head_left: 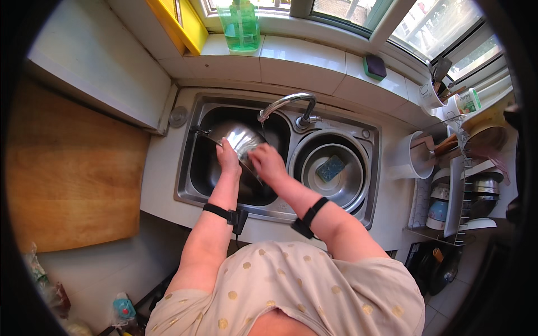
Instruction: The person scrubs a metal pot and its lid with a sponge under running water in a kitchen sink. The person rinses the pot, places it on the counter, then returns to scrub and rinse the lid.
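A shiny metal bowl [243, 135] is tipped on its side in the left basin [210, 185] of the steel sink. My left hand [228, 157] grips its rim, thumb up against the outer wall. My right hand [267, 164] is at the bowl's curved outside, fingers bent and blurred; whether anything is in them is hidden. Above the bowl, a chrome faucet [294, 98] lets down a thin stream of water. A blue-green sponge [330, 169] lies inside a steel bowl [313, 185] in the right basin.
A wooden board [75, 168] covers the left side. At the right stand a white container [412, 159] and a wire dish rack [464, 185] with dishes. A green bottle [241, 31] and a purple-and-green sponge [374, 67] sit on the tiled window ledge.
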`<state>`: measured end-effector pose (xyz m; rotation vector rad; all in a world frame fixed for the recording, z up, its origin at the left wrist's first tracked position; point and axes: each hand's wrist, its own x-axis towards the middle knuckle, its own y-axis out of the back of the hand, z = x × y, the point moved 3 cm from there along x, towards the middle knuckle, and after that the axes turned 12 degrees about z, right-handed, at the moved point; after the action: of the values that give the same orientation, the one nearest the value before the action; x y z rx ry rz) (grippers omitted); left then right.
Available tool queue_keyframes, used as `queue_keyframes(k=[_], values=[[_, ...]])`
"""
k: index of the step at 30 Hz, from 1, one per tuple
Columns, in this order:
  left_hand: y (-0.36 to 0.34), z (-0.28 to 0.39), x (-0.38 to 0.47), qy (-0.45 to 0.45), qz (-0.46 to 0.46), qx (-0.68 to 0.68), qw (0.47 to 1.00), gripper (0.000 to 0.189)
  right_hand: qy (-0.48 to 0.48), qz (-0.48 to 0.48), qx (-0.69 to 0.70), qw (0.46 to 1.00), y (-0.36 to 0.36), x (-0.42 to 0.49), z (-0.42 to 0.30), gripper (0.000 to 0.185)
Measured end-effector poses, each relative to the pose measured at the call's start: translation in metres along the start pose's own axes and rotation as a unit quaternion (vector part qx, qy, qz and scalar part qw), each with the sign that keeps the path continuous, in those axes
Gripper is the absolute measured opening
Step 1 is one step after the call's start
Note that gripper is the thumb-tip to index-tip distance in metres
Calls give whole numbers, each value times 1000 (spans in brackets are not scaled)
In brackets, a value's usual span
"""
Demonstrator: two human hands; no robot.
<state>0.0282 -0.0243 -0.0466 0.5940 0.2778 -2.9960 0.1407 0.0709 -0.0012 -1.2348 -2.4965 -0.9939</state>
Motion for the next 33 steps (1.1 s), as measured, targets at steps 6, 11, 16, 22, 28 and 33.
queue_keyframes(k=[6, 11, 16, 22, 28, 33], values=[[0, 0, 3, -15, -12, 19, 1000, 33, -31, 16, -41, 999, -5, 17, -1, 10], [5, -1, 12, -27, -62, 3, 998, 31, -70, -43, 11, 997, -7, 5, 2, 10], [10, -3, 17, -21, -59, 14, 998, 33, -133, 42, -19, 990, -6, 10, 21, 12], [9, 1, 16, 6, -87, -1, 996, 33, -61, 24, -1, 998, -9, 13, 13, 12], [11, 3, 16, 5, -70, 9, 997, 33, -79, 44, -35, 995, -19, 20, 14, 14], [-4, -6, 11, 13, -88, 19, 996, 31, -71, 31, 9, 997, -14, 10, 29, 13]])
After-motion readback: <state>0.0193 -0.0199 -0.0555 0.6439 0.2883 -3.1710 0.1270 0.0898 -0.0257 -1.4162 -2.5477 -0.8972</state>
